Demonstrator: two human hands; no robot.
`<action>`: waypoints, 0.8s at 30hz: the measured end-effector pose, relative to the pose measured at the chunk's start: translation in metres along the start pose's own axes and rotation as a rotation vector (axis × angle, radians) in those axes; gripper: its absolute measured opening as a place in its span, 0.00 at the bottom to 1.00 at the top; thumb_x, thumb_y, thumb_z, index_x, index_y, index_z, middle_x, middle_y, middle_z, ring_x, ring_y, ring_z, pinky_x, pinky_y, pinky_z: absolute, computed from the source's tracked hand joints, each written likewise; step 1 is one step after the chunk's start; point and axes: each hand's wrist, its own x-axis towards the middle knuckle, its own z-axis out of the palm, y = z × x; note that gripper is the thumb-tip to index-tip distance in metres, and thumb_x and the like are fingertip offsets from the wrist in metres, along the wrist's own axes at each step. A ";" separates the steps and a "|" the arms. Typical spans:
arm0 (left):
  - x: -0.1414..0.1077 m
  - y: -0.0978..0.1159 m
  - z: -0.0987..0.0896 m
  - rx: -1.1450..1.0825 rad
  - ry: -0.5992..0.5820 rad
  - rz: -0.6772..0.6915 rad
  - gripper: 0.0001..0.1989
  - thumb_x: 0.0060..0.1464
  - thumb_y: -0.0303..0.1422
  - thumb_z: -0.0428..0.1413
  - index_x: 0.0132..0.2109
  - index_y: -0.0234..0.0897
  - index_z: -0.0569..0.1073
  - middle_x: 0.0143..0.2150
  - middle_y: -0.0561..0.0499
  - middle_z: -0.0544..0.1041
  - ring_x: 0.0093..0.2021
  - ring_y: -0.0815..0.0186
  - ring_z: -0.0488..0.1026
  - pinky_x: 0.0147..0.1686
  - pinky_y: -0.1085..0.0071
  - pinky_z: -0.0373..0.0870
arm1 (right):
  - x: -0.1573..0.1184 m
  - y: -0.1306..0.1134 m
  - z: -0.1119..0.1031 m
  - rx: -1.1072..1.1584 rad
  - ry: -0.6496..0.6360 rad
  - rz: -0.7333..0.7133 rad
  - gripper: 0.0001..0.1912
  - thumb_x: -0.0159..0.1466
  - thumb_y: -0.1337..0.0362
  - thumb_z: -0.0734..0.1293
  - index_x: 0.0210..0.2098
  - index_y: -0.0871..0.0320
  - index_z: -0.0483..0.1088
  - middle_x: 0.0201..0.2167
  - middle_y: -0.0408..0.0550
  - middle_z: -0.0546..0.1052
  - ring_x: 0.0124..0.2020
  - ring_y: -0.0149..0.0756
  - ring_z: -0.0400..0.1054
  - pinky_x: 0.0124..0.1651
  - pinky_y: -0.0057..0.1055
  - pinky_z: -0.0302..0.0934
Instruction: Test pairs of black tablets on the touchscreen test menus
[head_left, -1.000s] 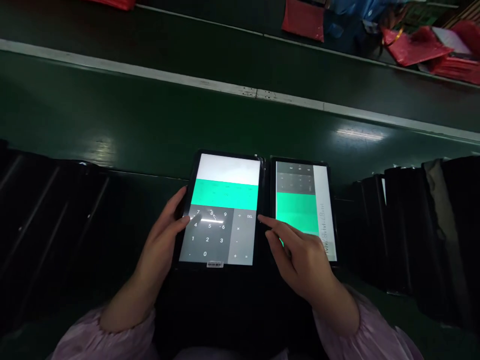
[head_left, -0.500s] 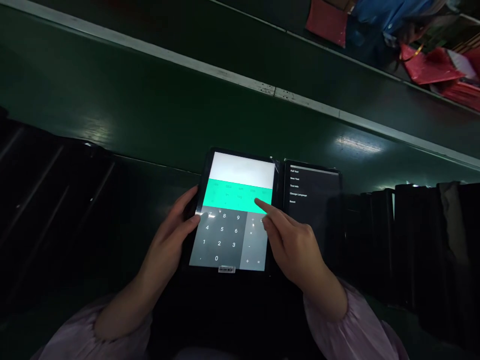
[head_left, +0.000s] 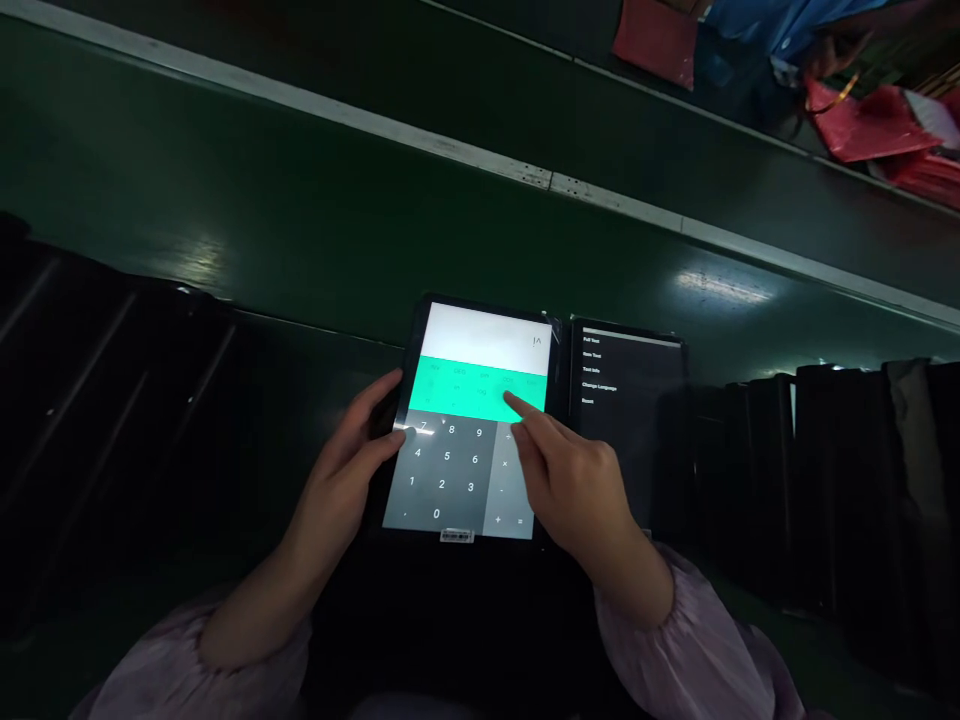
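A tablet (head_left: 470, 470) showing a calculator is in front of me, with a white display strip on top, a bright green function band and grey number keys. My left hand (head_left: 341, 480) is closed on its left edge, thumb over the front beside the 7 key, fingers partly hidden behind. My right hand (head_left: 574, 475) holds nothing. Its index finger is stretched out with the tip at the green band, and the other fingers are curled. A small barcode label (head_left: 457, 536) sticks at the tablet's bottom edge. Just right lies a second tablet (head_left: 630, 430) with a white text menu on black.
Dark flat items stand in rows at left (head_left: 97, 400) and right (head_left: 832, 480). Beyond the green bench surface (head_left: 300, 210) runs a pale metal strip (head_left: 420, 140). Red packets (head_left: 870, 125) and a person in blue (head_left: 795, 25) are at the far right.
My right index finger has shifted slightly left along the green band. Small symbols now show in the white display strip, which was blank before. My left hand keeps its hold.
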 end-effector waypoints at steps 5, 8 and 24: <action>0.006 0.001 0.003 0.074 0.000 0.017 0.28 0.55 0.40 0.64 0.63 0.48 0.77 0.70 0.49 0.76 0.74 0.44 0.65 0.73 0.47 0.63 | -0.002 -0.001 -0.005 0.053 0.035 0.036 0.19 0.80 0.67 0.57 0.52 0.61 0.80 0.50 0.56 0.86 0.29 0.33 0.81 0.24 0.26 0.64; 0.010 0.003 0.006 0.108 0.012 0.042 0.29 0.54 0.40 0.65 0.63 0.47 0.77 0.71 0.48 0.75 0.74 0.44 0.66 0.71 0.49 0.67 | -0.002 -0.014 0.004 0.129 -0.096 -0.095 0.19 0.81 0.65 0.57 0.54 0.61 0.79 0.52 0.55 0.86 0.31 0.32 0.82 0.29 0.26 0.69; 0.010 0.004 0.008 0.137 0.045 0.035 0.27 0.56 0.41 0.64 0.63 0.48 0.78 0.70 0.50 0.75 0.76 0.42 0.63 0.70 0.47 0.69 | -0.002 -0.007 0.002 0.017 0.033 0.034 0.20 0.80 0.66 0.56 0.53 0.65 0.80 0.39 0.53 0.87 0.22 0.31 0.74 0.21 0.28 0.57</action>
